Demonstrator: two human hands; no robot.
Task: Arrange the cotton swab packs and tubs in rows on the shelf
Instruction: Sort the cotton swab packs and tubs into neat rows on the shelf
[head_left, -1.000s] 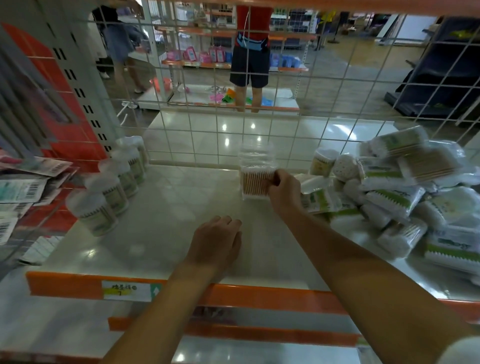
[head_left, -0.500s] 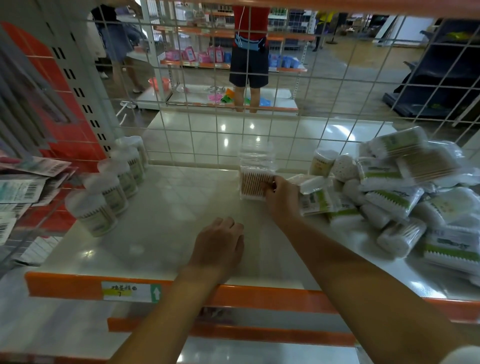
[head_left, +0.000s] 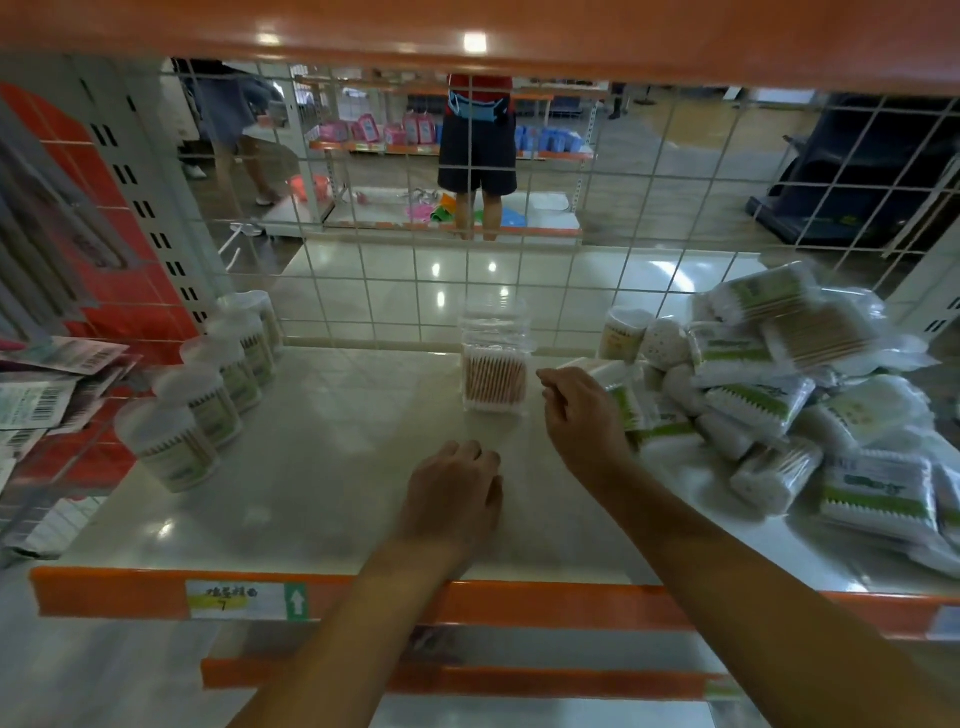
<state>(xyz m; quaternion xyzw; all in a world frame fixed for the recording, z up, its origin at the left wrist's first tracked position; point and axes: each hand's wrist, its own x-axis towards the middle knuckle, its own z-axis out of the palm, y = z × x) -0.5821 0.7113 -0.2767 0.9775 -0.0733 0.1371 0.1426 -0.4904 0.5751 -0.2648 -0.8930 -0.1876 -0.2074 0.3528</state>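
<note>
A clear square tub of cotton swabs stands upright on the white shelf near the wire back. My right hand hovers just to its right with fingers loosely curled, apart from the tub and holding nothing. My left hand rests knuckles-up on the shelf near the front edge. A row of several round white tubs runs along the left side. A loose heap of bagged swab packs fills the right side, with a small round tub at its back.
A wire grid closes the shelf's back. An orange shelf rail with a price label runs along the front. An orange shelf hangs overhead. Carded goods hang at left. People stand beyond the grid.
My right hand let go of the clear square tub and drew back to the right and toward me. The tub stays standing. My left hand has not moved.
</note>
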